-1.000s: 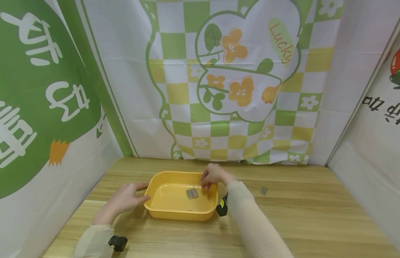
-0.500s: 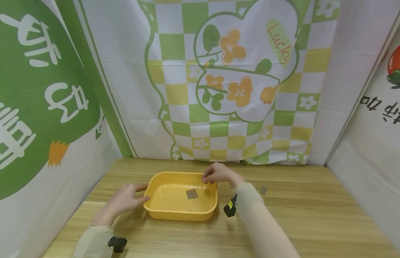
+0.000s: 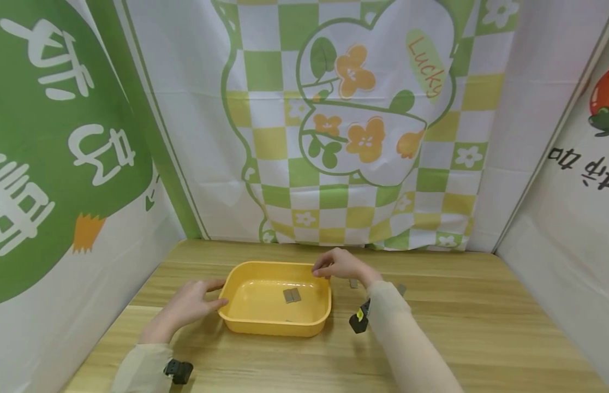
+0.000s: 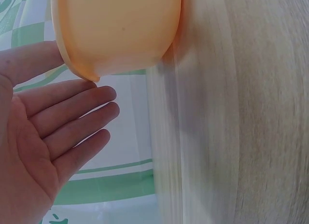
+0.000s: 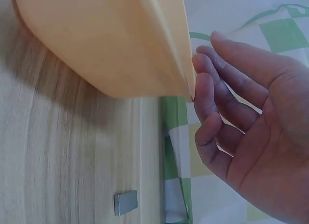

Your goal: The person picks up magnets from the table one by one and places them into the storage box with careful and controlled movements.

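Note:
A yellow plastic tray (image 3: pixel 272 328) rests on the wooden table, two small grey metal blocks (image 3: pixel 292 295) side by side on its floor. A sliver of another shows by the near wall. At the tray's left end, my left hand (image 3: pixel 189 303) grips the rim, thumb over it and forefinger outside; its remaining fingers extend straight in the left wrist view. My right hand (image 3: pixel 341 263) is over the back right corner, its loosely bent fingers right at the rim (image 5: pixel 186 79). Nothing shows between those fingers.
Right of the tray, another small grey block (image 3: pixel 353 283) lies on the table (image 3: pixel 461 327). Farther right is one more block (image 3: pixel 401 289), partly behind the right sleeve. Printed cloth hangings (image 3: pixel 334 218) enclose the table's back and both sides.
My right hand has come up out of the tray and shifted right to its corner. A block formerly behind that arm now shows. My left hand has stayed put.

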Demonstrator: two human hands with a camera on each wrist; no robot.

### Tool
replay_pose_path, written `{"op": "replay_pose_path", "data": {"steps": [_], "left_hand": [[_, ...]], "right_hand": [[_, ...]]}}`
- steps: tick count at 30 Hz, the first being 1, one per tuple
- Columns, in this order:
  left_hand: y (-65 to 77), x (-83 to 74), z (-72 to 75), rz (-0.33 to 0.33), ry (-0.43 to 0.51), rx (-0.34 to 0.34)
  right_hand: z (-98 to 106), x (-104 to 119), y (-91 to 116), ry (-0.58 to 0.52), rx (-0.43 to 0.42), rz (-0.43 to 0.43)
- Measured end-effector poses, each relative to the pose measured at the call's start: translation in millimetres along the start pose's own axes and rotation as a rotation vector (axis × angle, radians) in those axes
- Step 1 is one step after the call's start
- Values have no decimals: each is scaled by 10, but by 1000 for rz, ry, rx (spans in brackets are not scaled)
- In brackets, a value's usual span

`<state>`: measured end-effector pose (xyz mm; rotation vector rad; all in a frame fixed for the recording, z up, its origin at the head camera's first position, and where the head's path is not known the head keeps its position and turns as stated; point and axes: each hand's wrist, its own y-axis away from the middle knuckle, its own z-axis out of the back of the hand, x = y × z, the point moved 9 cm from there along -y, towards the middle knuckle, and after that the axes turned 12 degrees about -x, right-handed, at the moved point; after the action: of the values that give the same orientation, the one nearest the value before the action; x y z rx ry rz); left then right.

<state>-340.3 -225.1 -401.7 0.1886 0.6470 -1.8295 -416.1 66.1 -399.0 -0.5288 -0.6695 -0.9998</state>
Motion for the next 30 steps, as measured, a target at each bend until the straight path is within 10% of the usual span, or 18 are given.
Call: {"op": "replay_pose_path", "data": {"steps": [30], "left_hand": [[6,-15,9,3,-3,-5]], "right_hand": [[305,-370,231,42,-79,-11]]}}
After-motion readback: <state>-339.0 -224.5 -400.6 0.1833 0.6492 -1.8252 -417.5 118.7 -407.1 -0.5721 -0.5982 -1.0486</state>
